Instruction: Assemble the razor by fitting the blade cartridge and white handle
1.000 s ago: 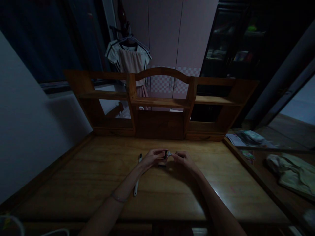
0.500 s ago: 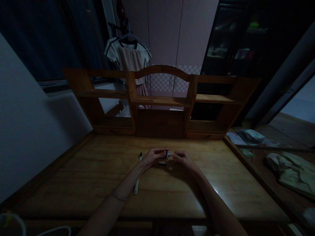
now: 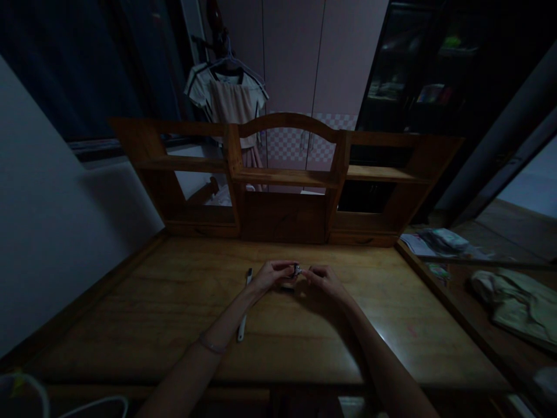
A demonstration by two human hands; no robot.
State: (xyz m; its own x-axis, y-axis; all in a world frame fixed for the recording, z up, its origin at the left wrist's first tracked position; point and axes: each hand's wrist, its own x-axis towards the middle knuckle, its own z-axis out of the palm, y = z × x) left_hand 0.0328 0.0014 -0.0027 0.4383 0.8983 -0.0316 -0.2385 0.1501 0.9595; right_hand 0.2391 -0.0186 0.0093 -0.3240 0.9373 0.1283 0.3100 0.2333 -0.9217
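Observation:
In dim light both of my hands meet over the middle of a wooden desk (image 3: 143, 313). My left hand (image 3: 273, 275) and my right hand (image 3: 322, 280) pinch a small dark object with a shiny metal part (image 3: 296, 270) between their fingertips; what the object is cannot be told. A thin bracelet circles my left wrist. Under my left forearm a long white pen-like stick (image 3: 243, 313) lies on the desk.
A wooden shelf unit (image 3: 287, 174) stands along the desk's far edge. Clothes hang on a hanger (image 3: 228, 96) behind it, in front of pink cupboard doors. Papers and folded cloth (image 3: 513, 296) lie on a lower surface at right. White cable loops (image 3: 26, 389) show at bottom left.
My hands stay together on the small object, with only slight finger motion. The view has tilted up a little.

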